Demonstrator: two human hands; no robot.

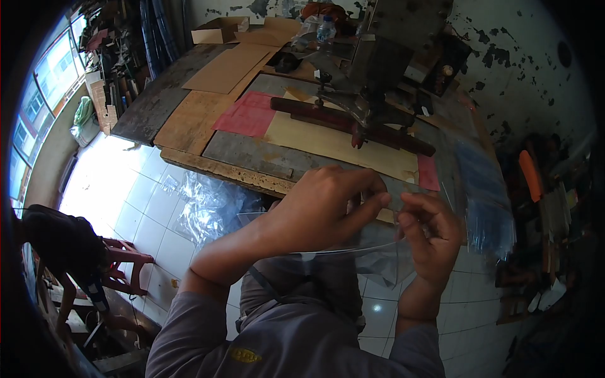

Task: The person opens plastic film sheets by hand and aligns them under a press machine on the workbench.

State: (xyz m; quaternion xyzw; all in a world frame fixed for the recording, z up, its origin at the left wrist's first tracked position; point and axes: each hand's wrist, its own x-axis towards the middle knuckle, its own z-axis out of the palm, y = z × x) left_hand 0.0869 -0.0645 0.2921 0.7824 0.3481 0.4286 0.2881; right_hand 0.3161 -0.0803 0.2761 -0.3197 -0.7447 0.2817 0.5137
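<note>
A clear plastic sheet (368, 261) hangs above my lap, its upper corner between my two hands. My left hand (334, 208) reaches across from the left with thumb and index finger pinched close to that corner. Facing it, my right hand (432, 233) has its thumb and index finger closed on the sheet's right edge. Beyond both hands, a press with a dark red bar (353, 126) stands over a yellow sheet (340, 145) on the worktable. Pink pieces (246, 114) lie at the two ends of the yellow sheet.
Stacked clear plastic (488, 208) hangs at the table's right edge. Crumpled plastic (217, 208) lies below its front left edge (220, 171). Cardboard (227, 68) and a water bottle (326, 31) are at the back. A red stool (126, 264) stands at left.
</note>
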